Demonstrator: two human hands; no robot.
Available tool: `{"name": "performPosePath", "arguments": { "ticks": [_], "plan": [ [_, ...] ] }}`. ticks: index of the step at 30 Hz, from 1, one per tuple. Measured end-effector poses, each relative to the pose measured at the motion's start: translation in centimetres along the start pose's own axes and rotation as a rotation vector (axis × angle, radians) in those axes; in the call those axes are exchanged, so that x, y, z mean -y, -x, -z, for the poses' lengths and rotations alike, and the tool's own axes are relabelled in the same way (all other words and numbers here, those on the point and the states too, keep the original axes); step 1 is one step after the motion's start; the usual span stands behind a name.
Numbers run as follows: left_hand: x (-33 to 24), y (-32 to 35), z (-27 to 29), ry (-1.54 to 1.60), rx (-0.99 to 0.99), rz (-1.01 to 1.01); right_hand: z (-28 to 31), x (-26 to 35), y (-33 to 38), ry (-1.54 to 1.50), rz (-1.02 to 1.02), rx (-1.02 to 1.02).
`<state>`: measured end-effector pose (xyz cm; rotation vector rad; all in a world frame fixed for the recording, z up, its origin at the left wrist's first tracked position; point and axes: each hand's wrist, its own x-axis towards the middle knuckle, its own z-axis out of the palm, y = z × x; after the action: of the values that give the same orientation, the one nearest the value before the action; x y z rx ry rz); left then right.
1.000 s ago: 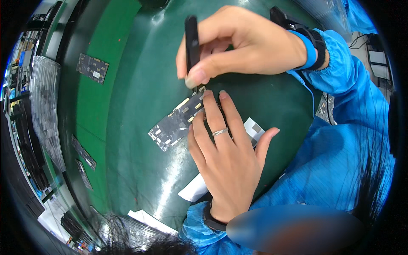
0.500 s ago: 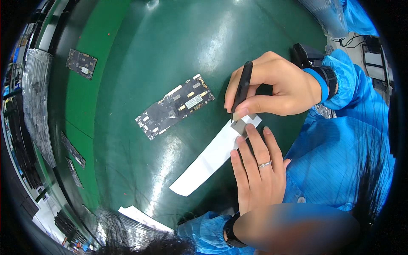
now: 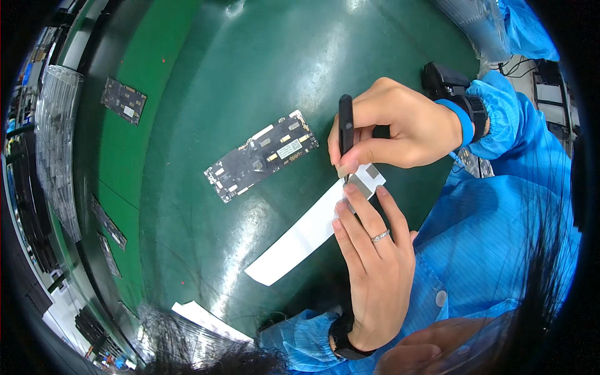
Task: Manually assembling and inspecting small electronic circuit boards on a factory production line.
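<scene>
Black tweezers (image 3: 345, 128) are pinched in my right hand (image 3: 400, 125), their tip down at the edge of a small grey patch on a white strip (image 3: 300, 237). The patch (image 3: 361, 185) is partly hidden by fingers. Another grey patch (image 3: 373, 170) lies at the strip's right end. My left hand (image 3: 378, 262), a ring on one finger, rests with fingers stretched out and spread, fingertips touching the strip and the nearer patch. To the left of both hands a long black circuit board (image 3: 261, 156) with a pale label lies flat on the green table.
Further circuit boards (image 3: 124, 100) lie on the lighter green strip at the left. Stacked clear plastic trays (image 3: 58, 150) stand beyond it. A black object (image 3: 445, 79) is beside my right wrist. White sheets (image 3: 209, 322) lie near the lower edge. A blue sleeve (image 3: 528, 28) shows top right.
My right hand has shifted slightly left and the tweezers stand more upright. My left hand has moved a little left along the strip. More of the end patch shows.
</scene>
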<state>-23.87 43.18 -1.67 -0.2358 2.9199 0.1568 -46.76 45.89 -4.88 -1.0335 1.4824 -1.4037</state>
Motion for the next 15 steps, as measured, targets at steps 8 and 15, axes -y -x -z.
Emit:
{"name": "performPosePath", "arguments": {
  "ticks": [8, 15],
  "plan": [
    [0.2, -1.8, 2.9, 0.148, -0.004, 0.069, 0.4, 0.2, -1.7, -0.043, -0.024, -0.093],
    [3.2, -4.2, 1.7, 0.094, -0.173, 0.178, 0.2, 0.1, -2.4, 0.034, -0.006, -0.102]
  ]
}}
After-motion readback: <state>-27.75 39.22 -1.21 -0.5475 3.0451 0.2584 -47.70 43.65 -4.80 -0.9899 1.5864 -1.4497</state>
